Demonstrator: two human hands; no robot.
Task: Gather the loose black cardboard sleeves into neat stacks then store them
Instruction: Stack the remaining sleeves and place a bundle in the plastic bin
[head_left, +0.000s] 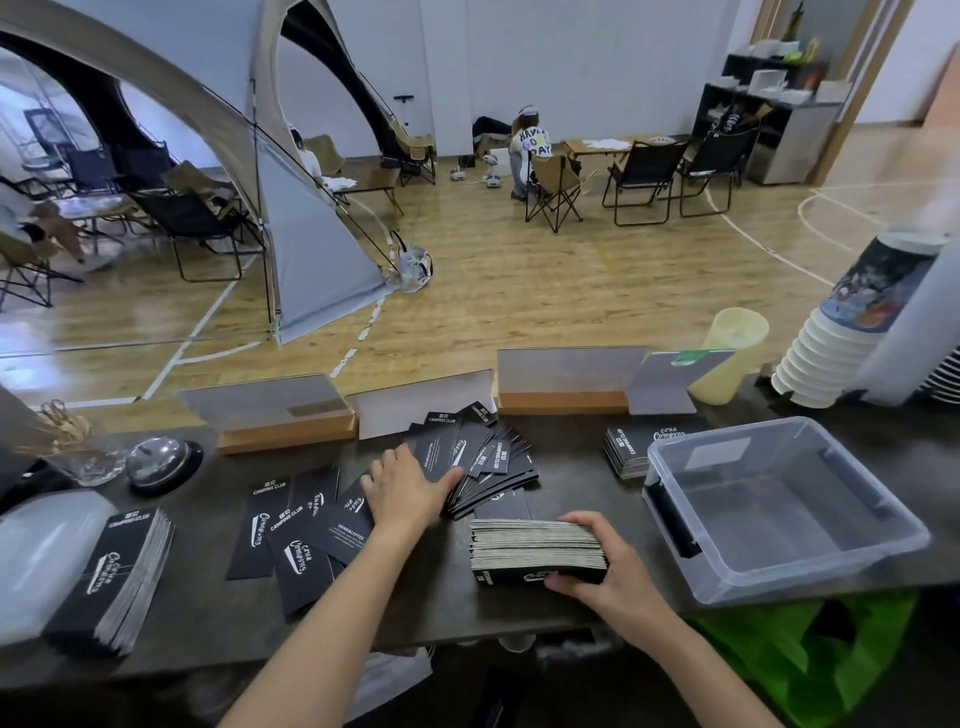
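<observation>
Two hands extended, left hand (410, 486) flat on fanned sleeves (491, 457), right hand (605, 564) gripping edge-on stack (535, 543).

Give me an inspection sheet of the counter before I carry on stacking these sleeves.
Surface: dark counter, sleeves spread across its middle.
Job's things: gathered stack at front centre; fanned pile behind it; loose sleeves lying flat to the left; far-left stack; rear stack by the far corner of the clear bin, which looks empty.
Clutter: bell, glass, sign holders, cup stack.
Grippers: left hand lies flat on the fanned pile; right hand grips the gathered stack.
Cables: nothing seen on the counter.
Surroundings: tent, folding chairs, a seated person, wooden floor.
</observation>
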